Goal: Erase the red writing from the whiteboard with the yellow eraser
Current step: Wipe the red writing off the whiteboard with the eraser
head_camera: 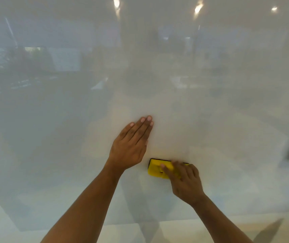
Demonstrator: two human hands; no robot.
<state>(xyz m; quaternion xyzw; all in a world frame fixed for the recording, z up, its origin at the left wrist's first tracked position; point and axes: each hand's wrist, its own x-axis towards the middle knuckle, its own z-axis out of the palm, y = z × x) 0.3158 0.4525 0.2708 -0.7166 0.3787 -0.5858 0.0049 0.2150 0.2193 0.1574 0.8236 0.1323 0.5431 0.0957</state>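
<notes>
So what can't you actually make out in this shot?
Head view only:
- Eraser: its right part is hidden under the right hand.
- Whiteboard: cut off by the picture's edges; glare and reflections blur its surface, so faint red traces can't be ruled out.
- Board under the flat left hand: hidden.

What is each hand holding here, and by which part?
The right hand grips the yellow eraser over its right half, fingers curled across its yellow back. The left hand holds nothing; it lies flat on the whiteboard.
</notes>
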